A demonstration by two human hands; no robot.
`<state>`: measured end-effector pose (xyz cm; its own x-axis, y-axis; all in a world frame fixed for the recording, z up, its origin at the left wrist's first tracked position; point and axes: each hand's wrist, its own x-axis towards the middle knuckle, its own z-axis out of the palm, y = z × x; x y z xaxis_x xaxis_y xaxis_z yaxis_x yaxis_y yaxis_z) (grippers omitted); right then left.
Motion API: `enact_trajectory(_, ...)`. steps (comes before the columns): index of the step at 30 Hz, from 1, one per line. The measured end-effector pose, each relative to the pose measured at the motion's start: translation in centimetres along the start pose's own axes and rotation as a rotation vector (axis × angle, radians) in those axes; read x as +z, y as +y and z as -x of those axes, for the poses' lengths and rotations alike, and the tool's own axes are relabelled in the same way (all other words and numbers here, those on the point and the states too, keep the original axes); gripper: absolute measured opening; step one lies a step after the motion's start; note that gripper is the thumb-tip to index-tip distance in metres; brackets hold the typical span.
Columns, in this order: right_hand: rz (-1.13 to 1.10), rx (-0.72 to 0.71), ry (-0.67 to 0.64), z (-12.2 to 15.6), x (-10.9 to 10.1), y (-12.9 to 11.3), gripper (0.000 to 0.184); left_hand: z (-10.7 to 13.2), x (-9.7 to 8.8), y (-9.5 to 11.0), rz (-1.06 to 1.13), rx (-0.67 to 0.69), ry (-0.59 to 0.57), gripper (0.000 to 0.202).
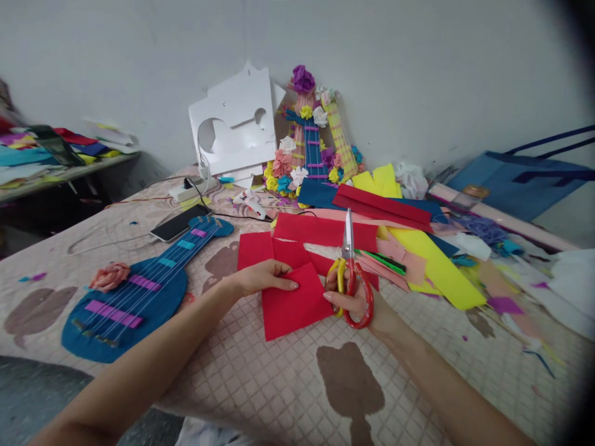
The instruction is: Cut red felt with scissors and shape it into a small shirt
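Observation:
A red square of paper or felt (292,313) lies tilted in front of me, its upper edge pinched between the thumb and fingers of my left hand (269,277). My right hand (356,300) grips a pair of scissors (349,248) with red and yellow handles, blades pointing up and away from me. The fingertips of that hand are at the square's right edge; whether they also hold it I cannot tell. Just behind, more red pieces (325,229) are spread on the patterned tablecloth (242,378).
To the left lies a blue toy guitar (153,285) with purple bars and a pink flower. Behind it are a phone (181,223), a glue gun (253,203) and cords. Flower-trimmed guitars (311,142) lean on the wall beside white board (237,124). Yellow sheets (437,266) and scraps cover the right side.

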<state>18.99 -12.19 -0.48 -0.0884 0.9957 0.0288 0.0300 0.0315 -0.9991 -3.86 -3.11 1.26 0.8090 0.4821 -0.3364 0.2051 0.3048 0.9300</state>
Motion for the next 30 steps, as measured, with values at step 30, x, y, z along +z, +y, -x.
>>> enact_trajectory(30,0.020,-0.044,0.291,0.0,1.0,-0.8,0.034,-0.1,1.5,0.3,0.508,0.089,0.269,0.055)
